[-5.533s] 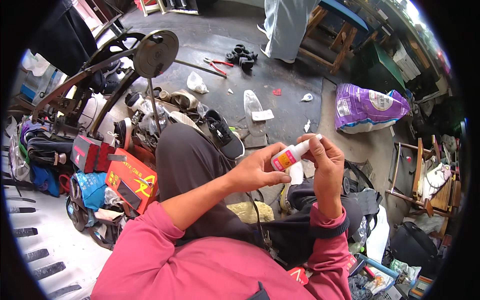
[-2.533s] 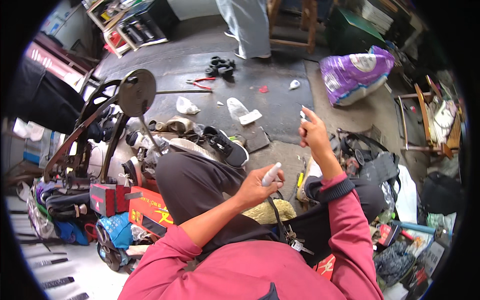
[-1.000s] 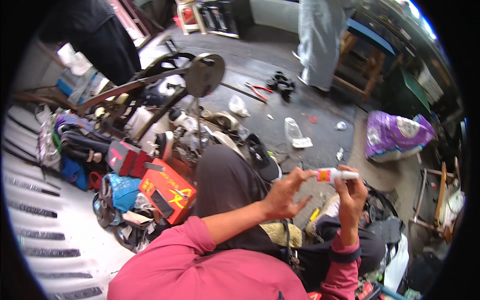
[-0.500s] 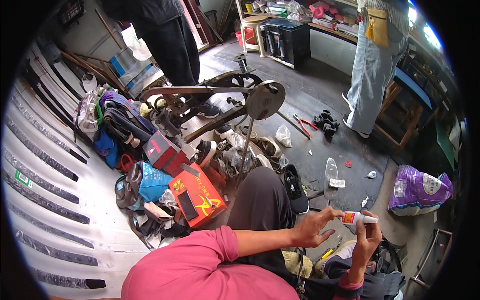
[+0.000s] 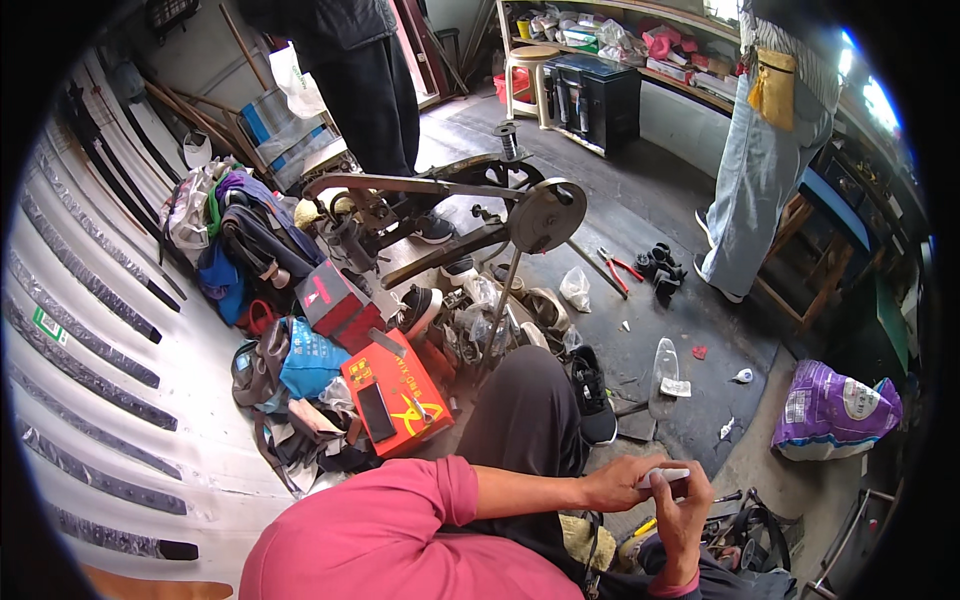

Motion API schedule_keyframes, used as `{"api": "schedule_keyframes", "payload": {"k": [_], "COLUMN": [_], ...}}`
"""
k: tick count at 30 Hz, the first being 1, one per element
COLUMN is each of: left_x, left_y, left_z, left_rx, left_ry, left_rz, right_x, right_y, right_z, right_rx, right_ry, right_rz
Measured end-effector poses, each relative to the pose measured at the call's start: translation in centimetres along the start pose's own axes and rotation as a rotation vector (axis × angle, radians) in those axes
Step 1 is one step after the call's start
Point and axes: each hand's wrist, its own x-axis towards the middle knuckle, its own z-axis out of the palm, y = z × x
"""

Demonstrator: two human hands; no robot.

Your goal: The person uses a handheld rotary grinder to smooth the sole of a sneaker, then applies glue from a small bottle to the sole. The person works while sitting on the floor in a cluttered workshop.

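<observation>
My left hand (image 5: pixel 624 484) and my right hand (image 5: pixel 682 505) are together at the lower right, both closed on a small white plastic bottle (image 5: pixel 664 475) lying nearly horizontal, its label hidden by fingers. My right thumb is against the bottle. Beyond the hands lie a black sneaker (image 5: pixel 593 398) and a clear sole-shaped piece (image 5: pixel 664 372). My left knee (image 5: pixel 512 410) is behind my left forearm, and a yellow-handled tool (image 5: pixel 645 527) lies just below the hands.
A red shoe box (image 5: pixel 398 382), shoes and bags crowd the left, beside an iron machine (image 5: pixel 540 216). Red pliers (image 5: pixel 620 265) and a purple sack (image 5: pixel 835 410) lie on the floor. Two people (image 5: pixel 760 180) (image 5: pixel 365 95) stand behind. A shelf unit (image 5: pixel 680 80) lines the back.
The bottle passed from my left hand alone to both hands. Since half a second ago, my left fingers have closed round it and the hands sit lower in view. The camera view has swung.
</observation>
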Motion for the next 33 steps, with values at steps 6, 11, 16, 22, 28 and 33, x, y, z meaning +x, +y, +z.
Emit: {"api": "schedule_keyframes", "payload": {"k": [6, 11, 16, 22, 28, 33], "left_x": [-0.2, -0.3, -0.4, -0.5, -0.6, -0.5], "left_y": [0.2, 0.3, 0.0, -0.1, -1.0, -1.8], "left_z": [0.0, 0.0, -0.3, -0.4, 0.2, 0.1], "left_rx": [0.095, 0.171, 0.167, 0.214, 0.298, 0.309], "left_ry": [0.027, 0.0, -0.061, -0.055, -0.102, -0.142], "left_rz": [-0.088, -0.117, -0.127, -0.128, -0.073, -0.08], "right_x": [-0.1, -0.3, -0.4, -0.6, -0.4, -0.7], "right_y": [0.6, 0.9, 0.9, 0.9, 1.5, 1.4], "right_z": [-1.0, -0.7, -1.2, -2.0, -2.5, -2.3], "right_rx": [-0.261, -0.229, -0.25, -0.19, -0.453, -0.463], "right_ry": [0.043, 0.016, -0.044, -0.089, -0.063, -0.071], "right_rz": [0.032, 0.036, -0.021, 0.114, 0.081, 0.0]}}
